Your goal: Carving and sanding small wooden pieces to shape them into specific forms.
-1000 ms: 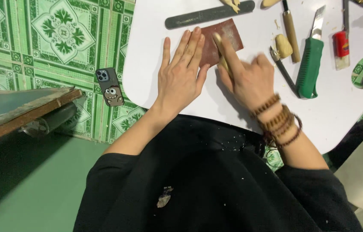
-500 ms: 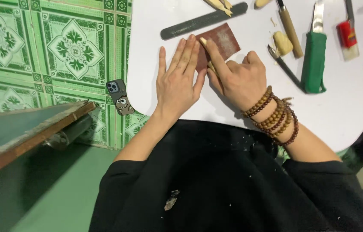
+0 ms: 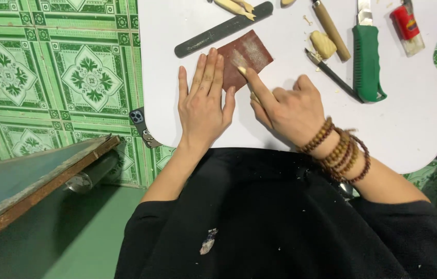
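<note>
On the white table lies a brown sheet of sandpaper dusted with pale powder. My left hand rests flat, fingers together, with its fingertips pinning the sheet's left edge. My right hand, with wooden bead bracelets on the wrist, presses a small pale wooden piece against the sandpaper with the index finger stretched along it. Most of that piece is hidden under the fingers.
Beyond the sandpaper lie a long dark file, carved pale wood bits, a wooden-handled tool, a dark pencil-like tool, a green-handled knife and a red lighter. A phone lies on the green tiled floor by the table's edge.
My right hand has slid the wooden piece toward me along the sandpaper. My left hand has stayed flat on the sheet. The view has shifted slightly.
</note>
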